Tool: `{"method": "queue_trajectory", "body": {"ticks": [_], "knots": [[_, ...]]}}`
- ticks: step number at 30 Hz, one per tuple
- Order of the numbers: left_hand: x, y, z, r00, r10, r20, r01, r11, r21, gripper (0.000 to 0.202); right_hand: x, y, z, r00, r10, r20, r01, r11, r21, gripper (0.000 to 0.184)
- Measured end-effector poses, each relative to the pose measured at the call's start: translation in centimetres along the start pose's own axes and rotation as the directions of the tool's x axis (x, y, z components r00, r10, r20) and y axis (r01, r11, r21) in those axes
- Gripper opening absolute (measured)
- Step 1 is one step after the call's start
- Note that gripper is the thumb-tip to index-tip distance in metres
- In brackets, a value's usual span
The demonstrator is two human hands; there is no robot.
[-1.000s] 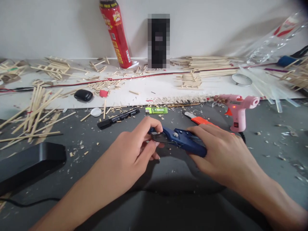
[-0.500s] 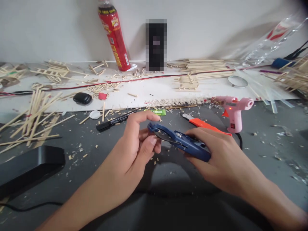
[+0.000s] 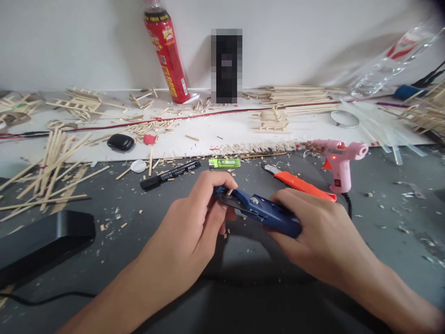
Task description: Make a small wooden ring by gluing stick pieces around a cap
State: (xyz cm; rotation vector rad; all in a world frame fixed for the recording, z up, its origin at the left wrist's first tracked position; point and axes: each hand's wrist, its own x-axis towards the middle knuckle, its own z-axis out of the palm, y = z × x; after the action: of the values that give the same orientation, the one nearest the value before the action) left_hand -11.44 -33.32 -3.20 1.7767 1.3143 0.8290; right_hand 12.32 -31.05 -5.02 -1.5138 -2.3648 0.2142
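Right hand (image 3: 309, 218) grips blue cutters (image 3: 278, 221), palm down; left hand (image 3: 193, 220) curls around their tip (grip unclear).

There is one left hand (image 3: 189, 227), one right hand (image 3: 314, 218) and one blue cutter (image 3: 269, 213). On the desk (image 3: 114, 241) there are one orange knife (image 3: 297, 182), one pink glue gun (image 3: 342, 160), one black marker (image 3: 170, 176) and one green lighter (image 3: 227, 163). At the far side are two bottles (image 3: 169, 60), one black mouse (image 3: 120, 142) and one metal ring (image 3: 345, 125).

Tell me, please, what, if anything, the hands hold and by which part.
The right hand holds the blue cutter by its handles; the left hand is at its blade, any hold unclear.
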Motion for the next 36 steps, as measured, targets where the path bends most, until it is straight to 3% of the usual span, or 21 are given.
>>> {"method": "queue_trajectory", "body": {"ticks": [5,30,36], "knots": [[0.08,0.27,-0.45,1.0,0.01,-0.009,-0.009,0.991,0.131,0.028,0.15,-0.05,-0.13,0.999,0.026,0.034,-0.026,1.0,0.009,0.015],[0.21,0.17,-0.56,1.0,-0.003,-0.015,0.005,0.988,0.152,0.031,-0.04,-0.22,0.04,1.0,0.025,0.02,-0.025,0.999,0.041,0.014],[0.15,0.28,-0.49,1.0,0.015,-0.023,-0.011,0.986,0.169,0.03,0.0,-0.27,0.12,0.999,0.03,0.022,-0.03,0.999,0.014,0.004]]}}
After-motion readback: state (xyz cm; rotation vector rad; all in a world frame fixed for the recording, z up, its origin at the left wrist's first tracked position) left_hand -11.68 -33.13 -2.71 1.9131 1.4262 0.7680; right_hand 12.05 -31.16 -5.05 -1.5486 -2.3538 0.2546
